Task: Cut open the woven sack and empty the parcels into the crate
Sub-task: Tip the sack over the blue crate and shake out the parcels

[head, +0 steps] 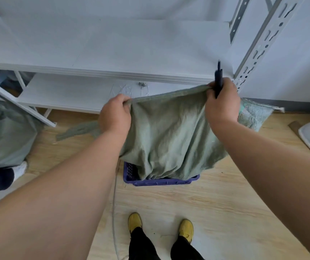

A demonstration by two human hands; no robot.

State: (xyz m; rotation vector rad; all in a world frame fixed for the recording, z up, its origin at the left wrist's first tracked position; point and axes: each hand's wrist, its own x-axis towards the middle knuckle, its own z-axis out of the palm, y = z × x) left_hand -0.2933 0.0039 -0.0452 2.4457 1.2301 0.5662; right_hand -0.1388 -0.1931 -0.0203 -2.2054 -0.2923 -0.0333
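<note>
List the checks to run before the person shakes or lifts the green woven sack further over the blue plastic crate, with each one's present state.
1. Left hand grips the top edge of the green woven sack: ok.
2. Right hand grips the other end of that edge: ok.
3. Dark cutting tool pinned in the right hand, pointing up and away from the sack: ok; whether a blade is exposed: cannot tell.
4. Sack's lower end hangs inside the blue plastic crate: ok.
5. Parcels already out of the sack: cannot tell, the sack hides the crate's inside.
6. Yellow shoes stand back from the crate: ok.
</note>
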